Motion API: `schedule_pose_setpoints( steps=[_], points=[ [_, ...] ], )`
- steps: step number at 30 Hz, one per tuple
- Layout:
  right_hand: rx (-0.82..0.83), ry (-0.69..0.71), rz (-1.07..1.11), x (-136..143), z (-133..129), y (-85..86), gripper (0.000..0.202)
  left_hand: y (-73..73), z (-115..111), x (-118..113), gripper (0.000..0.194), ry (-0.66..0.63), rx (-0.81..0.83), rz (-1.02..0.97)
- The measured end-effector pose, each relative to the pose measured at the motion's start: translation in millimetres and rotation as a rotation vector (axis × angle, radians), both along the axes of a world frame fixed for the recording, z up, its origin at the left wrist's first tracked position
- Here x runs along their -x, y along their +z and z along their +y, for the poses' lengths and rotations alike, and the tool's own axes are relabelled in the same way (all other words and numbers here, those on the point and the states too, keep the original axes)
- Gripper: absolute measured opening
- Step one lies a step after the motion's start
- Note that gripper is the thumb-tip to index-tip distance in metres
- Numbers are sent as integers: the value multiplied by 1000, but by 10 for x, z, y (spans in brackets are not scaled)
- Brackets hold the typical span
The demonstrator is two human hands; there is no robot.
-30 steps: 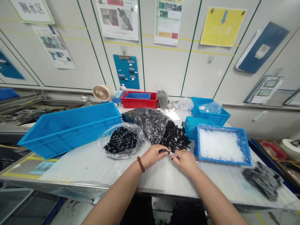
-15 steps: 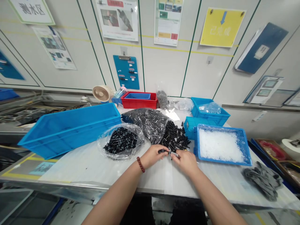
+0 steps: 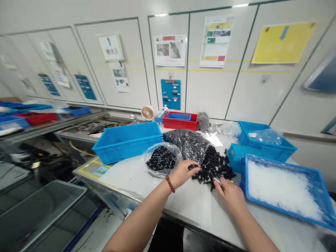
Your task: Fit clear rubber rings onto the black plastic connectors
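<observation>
So you've got a small black part [image 3: 193, 166] pinched roughly sideways in your left hand [image 3: 183, 173], kinda blurry, and a slim whitish piece [image 3: 217, 181] tilted in your right hand [image 3: 232, 194]. The loose black pieces [image 3: 214, 163] are heaped every which way on the surface [image 3: 195, 201]

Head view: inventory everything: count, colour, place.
Loose parts: many, black, centre
Big bag: one, clear, back centre
Open bag: one, clear with black pieces, left of centre
Long bin: one, blue, left
Red bin: one, red, back
Small tray: one, blue, in red bin
Small bag: one, grey contents, back
Fan: one, beige, back
Rear bins: two, blue, right
Right tray: one, blue, white pieces inside
Wall sheets: several, mixed, wall
Clipboards: several, blue, wall
Far bins: several, mixed, left
Left hand: one, holds black part
Right hand: one, holds pale piece
</observation>
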State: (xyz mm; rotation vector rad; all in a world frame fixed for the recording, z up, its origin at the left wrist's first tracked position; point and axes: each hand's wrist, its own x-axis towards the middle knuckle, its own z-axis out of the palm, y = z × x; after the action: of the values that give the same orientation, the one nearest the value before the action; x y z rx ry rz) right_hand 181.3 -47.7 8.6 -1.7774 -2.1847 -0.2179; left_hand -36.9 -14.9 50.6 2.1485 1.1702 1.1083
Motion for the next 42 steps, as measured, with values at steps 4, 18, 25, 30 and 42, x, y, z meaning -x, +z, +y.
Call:
schedule_pose_setpoints(
  steps=[4, 18, 25, 30, 42],
  points=[
    [-103, 86, 20, -37, 60, -105, 47, 294, 72, 557, 20, 258, -155, 267],
    [-186, 156, 205, 58, 11, -33, 41, 442, 32, 694, 27, 312, -208, 405],
    [-384, 236, 583, -61, -218, 393, 31, 0, 25, -437, 23, -34, -256, 6],
    [-422, -93, 1051, -778, -591, 570, 24, -219, 69, -939, 26, -79, -173, -176],
    [-578, -481, 1560, -1685, -797, 476, 32, -493, 12, -1000, 26, -201, -162, -97]
  ],
)
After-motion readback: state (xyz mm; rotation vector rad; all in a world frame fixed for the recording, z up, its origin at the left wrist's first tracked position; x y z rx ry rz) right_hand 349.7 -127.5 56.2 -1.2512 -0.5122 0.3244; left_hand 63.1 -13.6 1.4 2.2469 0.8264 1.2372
